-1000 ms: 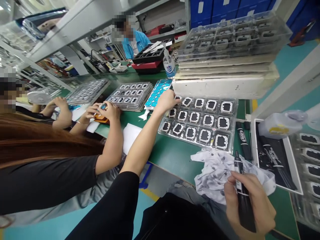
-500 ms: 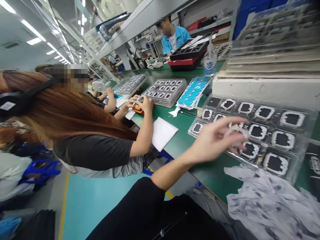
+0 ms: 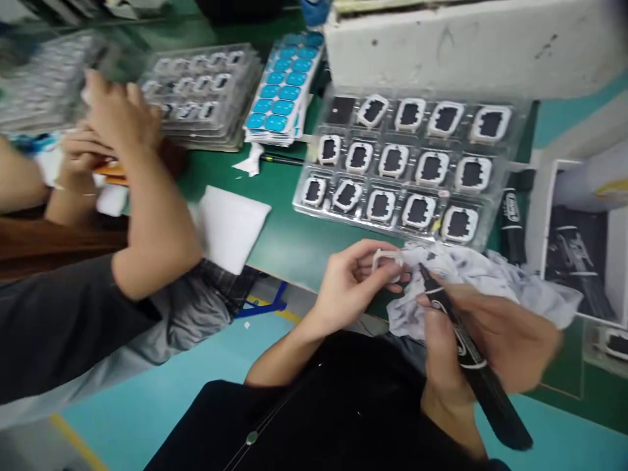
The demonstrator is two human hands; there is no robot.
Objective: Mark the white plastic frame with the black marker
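Note:
Between the thumb and fingers of my left hand point(image 3: 350, 281) is a small white frame point(image 3: 387, 261), held above the table's near edge. My right hand point(image 3: 490, 340) grips a black marker pen point(image 3: 458, 337), its dark tip pointing up and left toward the white frame, apart from it. Just behind both hands lies a clear plastic tray point(image 3: 318, 210) with rows of white frames around dark centres. A crumpled white cloth with dark spots point(image 3: 471, 265) lies under and behind the marker.
A second black marker point(image 3: 513, 229) lies right of the tray, near a white-rimmed box point(image 3: 548, 222). To the left are a folded white sheet point(image 3: 233, 226), blue sticker sheets point(image 3: 279, 88) and stacked trays point(image 3: 201, 134). A co-worker's hands point(image 3: 118, 124) work at far left.
The view has swung down and right. My left hand has drawn back from over the tray toward my body with the white frame. My right hand with the marker has come into view.

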